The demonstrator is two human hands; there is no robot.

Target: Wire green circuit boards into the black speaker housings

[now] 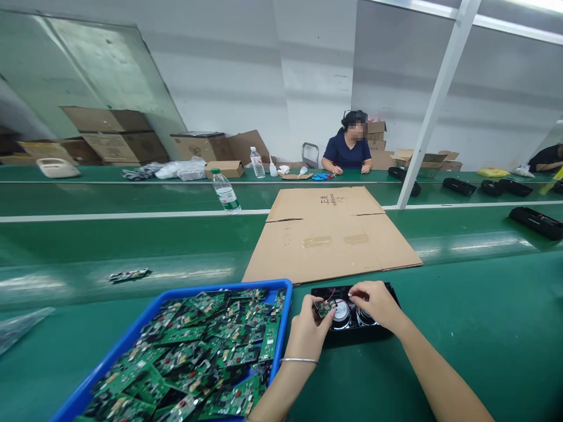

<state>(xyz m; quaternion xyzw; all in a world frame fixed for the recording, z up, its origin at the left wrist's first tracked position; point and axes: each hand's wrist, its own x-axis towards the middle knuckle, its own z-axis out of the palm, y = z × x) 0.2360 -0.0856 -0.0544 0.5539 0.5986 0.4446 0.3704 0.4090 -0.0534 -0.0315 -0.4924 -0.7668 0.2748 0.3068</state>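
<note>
Hands at black speaker housing on green counter — left hand pinching small circuit board over left speaker cone, right hand curled, fingertips resting on housing. Just left — blue tray heaped with boards.

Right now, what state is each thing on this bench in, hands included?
left hand: pinching a small circuit board over the housing
right hand: fingers resting on the speaker housing
black speaker housing: open, two round drivers exposed
blue tray: full of loose green circuit boards
cardboard sheet: flattened on the belt
water bottle: upright, capped
</note>
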